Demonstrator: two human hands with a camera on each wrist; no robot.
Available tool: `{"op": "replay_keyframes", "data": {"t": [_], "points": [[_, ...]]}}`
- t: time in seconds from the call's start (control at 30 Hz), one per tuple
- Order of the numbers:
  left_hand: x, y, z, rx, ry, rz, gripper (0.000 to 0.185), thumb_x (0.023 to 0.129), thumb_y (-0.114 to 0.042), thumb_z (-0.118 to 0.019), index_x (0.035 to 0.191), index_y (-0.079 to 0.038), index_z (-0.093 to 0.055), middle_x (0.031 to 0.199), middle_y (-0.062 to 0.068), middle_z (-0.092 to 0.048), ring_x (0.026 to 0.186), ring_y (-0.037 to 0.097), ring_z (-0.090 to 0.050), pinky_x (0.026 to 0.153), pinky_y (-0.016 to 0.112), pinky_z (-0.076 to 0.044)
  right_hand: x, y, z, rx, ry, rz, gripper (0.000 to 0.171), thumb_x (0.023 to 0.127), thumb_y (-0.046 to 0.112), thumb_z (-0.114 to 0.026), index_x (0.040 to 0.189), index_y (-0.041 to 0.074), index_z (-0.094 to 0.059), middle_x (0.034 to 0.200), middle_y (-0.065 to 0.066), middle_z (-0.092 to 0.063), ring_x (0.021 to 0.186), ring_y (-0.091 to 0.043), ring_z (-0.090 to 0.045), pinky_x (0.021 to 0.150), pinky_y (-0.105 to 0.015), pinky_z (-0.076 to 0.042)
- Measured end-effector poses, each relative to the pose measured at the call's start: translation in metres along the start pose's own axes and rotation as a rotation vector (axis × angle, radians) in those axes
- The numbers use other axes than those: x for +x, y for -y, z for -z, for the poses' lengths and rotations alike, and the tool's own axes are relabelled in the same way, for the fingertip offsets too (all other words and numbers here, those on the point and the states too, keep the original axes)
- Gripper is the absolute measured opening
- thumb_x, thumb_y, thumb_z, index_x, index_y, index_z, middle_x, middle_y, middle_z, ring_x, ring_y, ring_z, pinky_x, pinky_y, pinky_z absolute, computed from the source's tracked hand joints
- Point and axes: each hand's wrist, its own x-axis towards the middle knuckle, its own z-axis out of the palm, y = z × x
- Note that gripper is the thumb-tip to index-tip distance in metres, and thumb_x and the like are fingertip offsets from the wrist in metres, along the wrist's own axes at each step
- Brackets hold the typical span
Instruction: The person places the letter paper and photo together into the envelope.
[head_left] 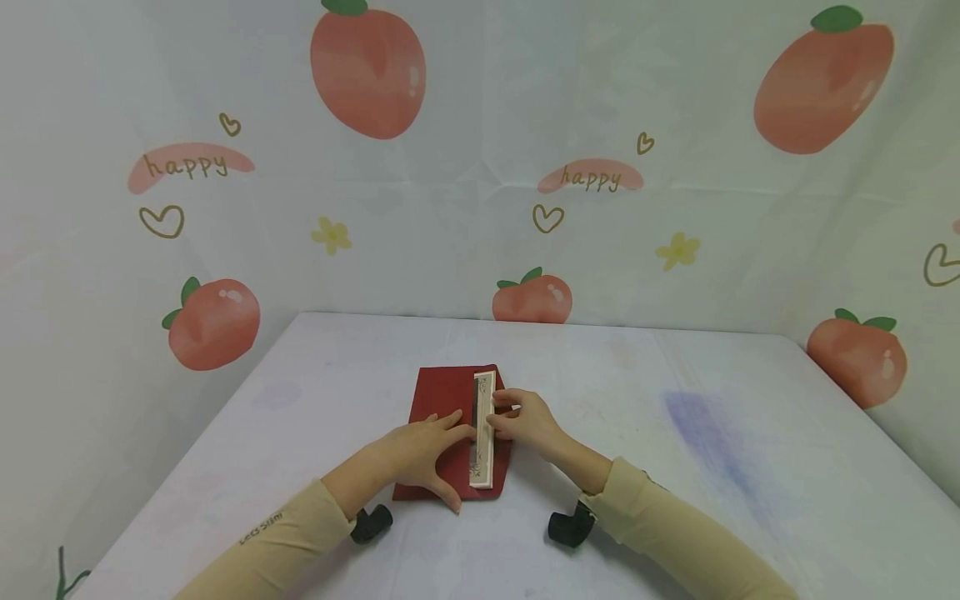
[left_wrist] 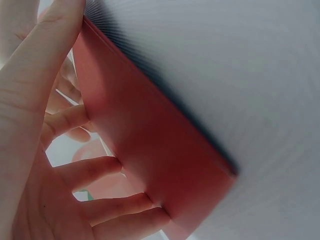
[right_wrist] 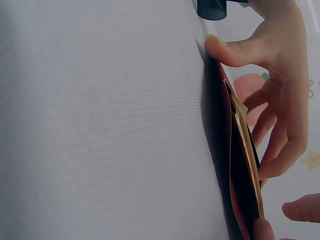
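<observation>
A dark red envelope (head_left: 442, 404) lies flat on the white table (head_left: 675, 467), near its middle. Along the envelope's right end runs a cream patterned strip (head_left: 484, 433). My left hand (head_left: 438, 450) lies on the envelope with fingers spread and straight, pressing it down; from the left wrist these fingers (left_wrist: 100, 170) meet the red envelope (left_wrist: 155, 150). My right hand (head_left: 510, 417) is at the strip's right side, fingers curled onto it. In the right wrist view the thumb (right_wrist: 225, 50) touches the envelope's edge (right_wrist: 234, 200) and the fingers curl over the cream strip (right_wrist: 246, 140).
The table is covered in a pale cloth with a faint blue smear (head_left: 705, 433) on the right. A backdrop printed with peaches (head_left: 367, 71) stands behind and to both sides. Black wrist mounts (head_left: 371, 525) sit under both sleeves.
</observation>
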Motion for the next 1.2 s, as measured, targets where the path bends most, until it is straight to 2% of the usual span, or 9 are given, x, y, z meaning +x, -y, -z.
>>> {"op": "replay_keyframes", "data": {"t": [0.4, 1.2], "points": [[0.0011, 0.0000, 0.0003, -0.001, 0.008, 0.015, 0.090, 0.059, -0.063, -0.077, 0.134, -0.027, -0.042, 0.151, 0.013, -0.033, 0.132, 0.049, -0.036, 0.096, 0.061, -0.042, 0.0003, 0.0009, -0.0013, -0.021, 0.012, 0.002, 0.044, 0.083, 0.001, -0.063, 0.124, -0.012, -0.051, 0.115, -0.026, -0.059, 0.092, -0.023, -0.065, 0.071, -0.033, -0.058], [0.0018, 0.0029, -0.0022, -0.003, -0.005, -0.001, 0.091, 0.059, -0.064, -0.077, 0.135, -0.027, -0.042, 0.151, 0.013, -0.033, 0.131, 0.049, -0.037, 0.097, 0.060, -0.042, 0.0023, 0.0007, -0.0053, -0.061, 0.006, -0.008, 0.043, 0.083, 0.002, -0.065, 0.122, -0.010, -0.053, 0.111, -0.023, -0.061, 0.091, -0.023, -0.066, 0.070, -0.032, -0.058]]}}
